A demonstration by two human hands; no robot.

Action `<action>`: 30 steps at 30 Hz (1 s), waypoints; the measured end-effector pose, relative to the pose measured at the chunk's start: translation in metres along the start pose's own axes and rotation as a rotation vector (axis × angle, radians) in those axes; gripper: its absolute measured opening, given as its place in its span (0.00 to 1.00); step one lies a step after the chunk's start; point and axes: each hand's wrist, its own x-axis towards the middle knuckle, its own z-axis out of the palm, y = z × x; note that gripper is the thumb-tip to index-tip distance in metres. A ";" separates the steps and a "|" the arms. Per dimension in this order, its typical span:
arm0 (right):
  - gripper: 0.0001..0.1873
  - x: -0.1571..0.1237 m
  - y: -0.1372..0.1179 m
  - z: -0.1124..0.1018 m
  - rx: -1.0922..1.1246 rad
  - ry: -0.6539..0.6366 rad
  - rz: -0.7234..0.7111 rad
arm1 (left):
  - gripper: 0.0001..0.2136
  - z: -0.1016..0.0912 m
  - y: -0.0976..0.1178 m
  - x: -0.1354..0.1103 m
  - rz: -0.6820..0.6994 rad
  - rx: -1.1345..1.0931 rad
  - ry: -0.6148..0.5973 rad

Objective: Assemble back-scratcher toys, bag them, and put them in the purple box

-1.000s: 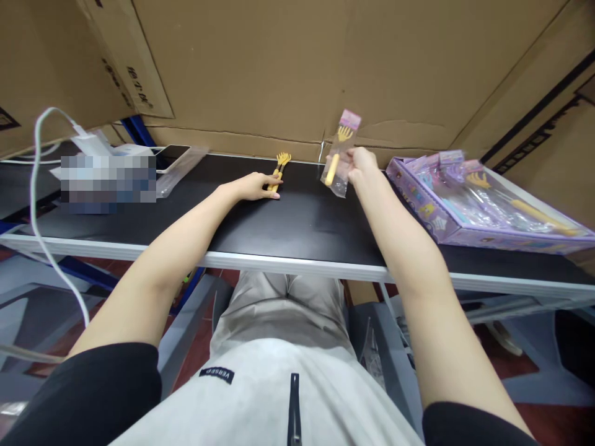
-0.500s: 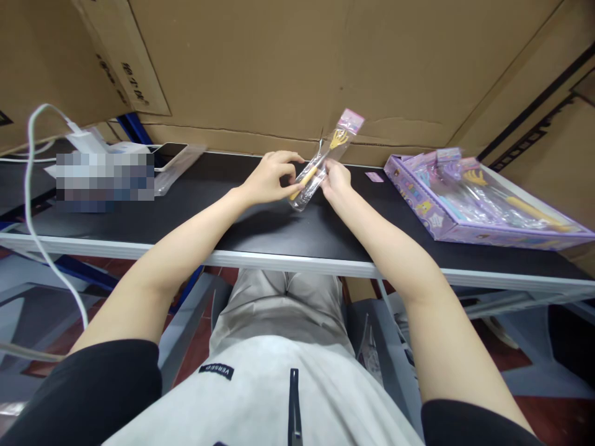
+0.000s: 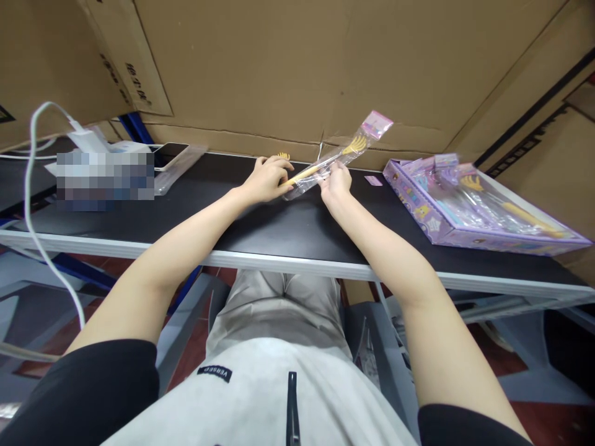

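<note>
A yellow back scratcher (image 3: 356,146) with a claw-shaped head lies slanted inside a clear plastic bag (image 3: 325,167) with a pink header, above the black tabletop. My left hand (image 3: 267,179) is closed, thumb and fingers pinching the handle's lower end at the bag's bottom. Just beyond its knuckles shows a small yellow claw-like piece (image 3: 283,156); the rest of it is hidden. My right hand (image 3: 338,181) is closed on the bagged scratcher's middle from the near side, with some fingertips hidden.
On the right lies a purple display box (image 3: 469,233) with several bagged scratchers. A small pink card (image 3: 373,181) is near it. At left are a phone (image 3: 171,155), a plastic sleeve (image 3: 183,168) and a white cable (image 3: 30,179). Cardboard (image 3: 260,68) stands along the back.
The bagged scratcher has tilted flatter, its header end moving right. My left hand has shifted slightly left and now pinches the handle end. The yellow claw-like piece beyond it has come into sight.
</note>
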 end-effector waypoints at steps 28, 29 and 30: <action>0.12 0.069 -0.098 -0.083 0.398 0.473 -0.273 | 0.03 -0.051 -0.022 -0.014 -0.299 0.189 0.223; 0.11 0.069 -0.098 -0.083 0.418 0.475 -0.278 | 0.04 -0.054 -0.020 -0.016 -0.326 0.200 0.222; 0.11 0.069 -0.098 -0.083 0.428 0.474 -0.279 | 0.04 -0.056 -0.018 -0.017 -0.353 0.204 0.220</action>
